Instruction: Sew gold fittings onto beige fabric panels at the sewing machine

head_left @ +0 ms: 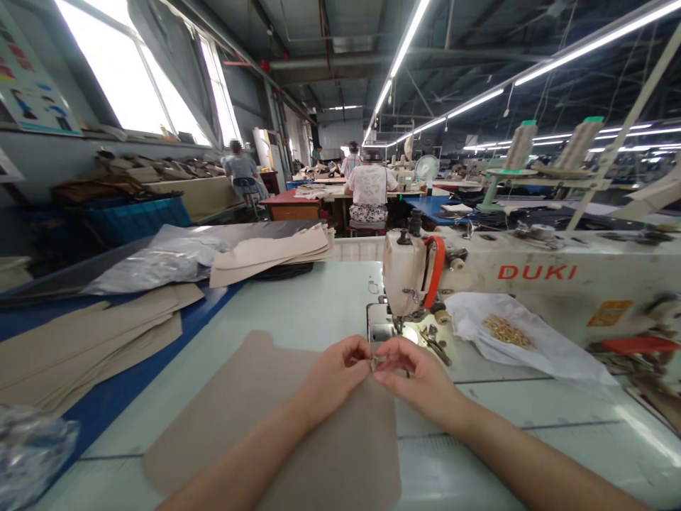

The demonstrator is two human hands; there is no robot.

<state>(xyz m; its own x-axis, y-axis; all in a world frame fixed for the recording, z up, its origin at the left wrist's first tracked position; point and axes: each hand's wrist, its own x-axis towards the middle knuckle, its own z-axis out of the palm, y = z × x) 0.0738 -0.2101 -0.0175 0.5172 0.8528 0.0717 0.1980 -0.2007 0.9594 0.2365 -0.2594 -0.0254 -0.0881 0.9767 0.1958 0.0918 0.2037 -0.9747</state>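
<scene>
One white sewing table (298,305) before me; DUKI sewing machine (409,273) at 1 o'clock; tan fabric panel (340,447) at 6 o'clock; left hand (335,380), right hand (418,376) curled, fingertips pinching small metal fitting (377,363) just above panel.

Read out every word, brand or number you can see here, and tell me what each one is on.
"DUKI", in red capitals on the cream sewing machine.
Yellow sticker on the same machine: too blurred to read.
Wall poster, upper left: its text is too small to read.
</scene>
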